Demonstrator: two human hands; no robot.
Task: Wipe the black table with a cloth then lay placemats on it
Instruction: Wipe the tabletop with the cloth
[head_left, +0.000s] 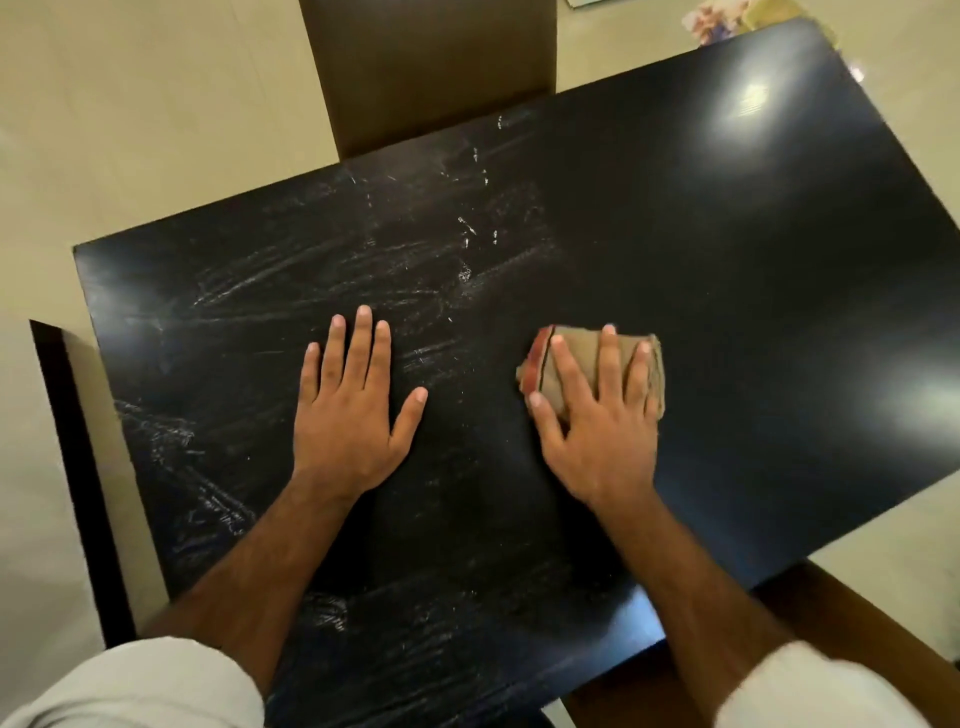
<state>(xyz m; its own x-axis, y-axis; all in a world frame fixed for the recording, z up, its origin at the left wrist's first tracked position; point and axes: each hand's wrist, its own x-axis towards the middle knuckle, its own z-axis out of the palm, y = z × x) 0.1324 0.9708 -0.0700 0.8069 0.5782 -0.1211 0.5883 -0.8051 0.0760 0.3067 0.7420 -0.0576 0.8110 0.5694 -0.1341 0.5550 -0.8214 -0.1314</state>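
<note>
While the left hand (345, 415) lies spread, the cloth (589, 371) sits under the spread right hand (597, 415).

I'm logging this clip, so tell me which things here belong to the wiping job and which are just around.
In use: black table, folded cloth under right hand, left hand flat on the top.

Just around: brown chair, patterned items on the floor.

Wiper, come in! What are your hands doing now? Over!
Left hand flat on black table. Right hand presses cloth. No placemats down. Over.
</note>
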